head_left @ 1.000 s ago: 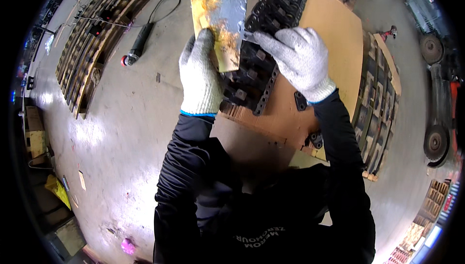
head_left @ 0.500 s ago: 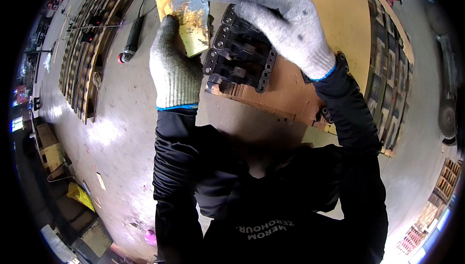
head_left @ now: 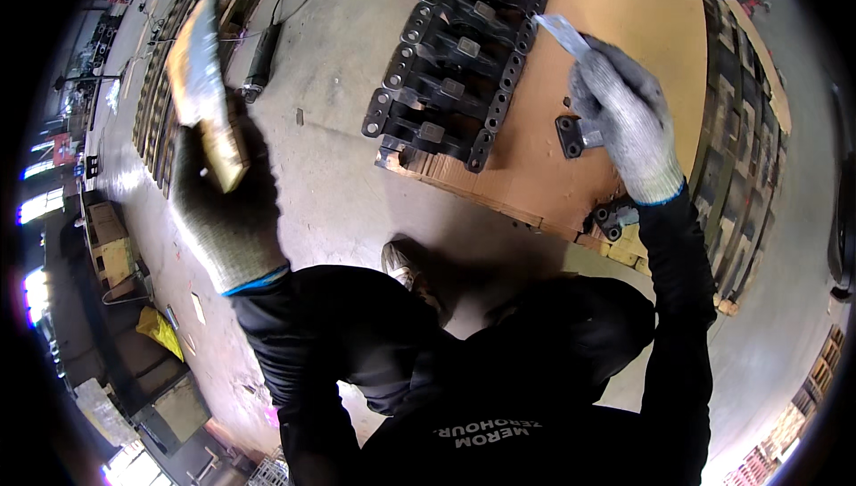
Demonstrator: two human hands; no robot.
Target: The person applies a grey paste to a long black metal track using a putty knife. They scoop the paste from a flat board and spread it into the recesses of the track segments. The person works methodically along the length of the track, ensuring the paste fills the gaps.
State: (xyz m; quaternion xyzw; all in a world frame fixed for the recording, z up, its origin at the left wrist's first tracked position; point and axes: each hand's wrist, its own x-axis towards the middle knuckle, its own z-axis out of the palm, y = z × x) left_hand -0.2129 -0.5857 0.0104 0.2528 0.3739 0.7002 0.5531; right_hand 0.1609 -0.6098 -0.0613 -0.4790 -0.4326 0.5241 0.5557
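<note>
My left hand (head_left: 225,218), in a grey knit glove, grips a small flat board (head_left: 198,67) smeared with grey-blue paste and brownish stains. The board is tilted nearly edge-on, out to the left over the floor. In my gloved right hand (head_left: 629,116) is a thin, flat, pale scraper (head_left: 563,35); its tip points left at the near row of a black metal track chain (head_left: 452,88). Whether the tip touches the chain I cannot tell. Below the right hand lie a loose black metal link piece (head_left: 569,136) and another one (head_left: 613,221) at the pallet's edge.
The chain lies on brown cardboard (head_left: 544,178) covering a pallet. Another slatted pallet (head_left: 736,147) stands on the right. On the floor at the left are a dark corded power tool (head_left: 263,60) and stacked wooden pallets (head_left: 156,120). My shoe (head_left: 399,263) stands near the cardboard.
My hands have moved apart: the left swung left and down with the board, turning it edge-on, while the right moved right and down with the scraper, away from the board. More of the chain shows.
</note>
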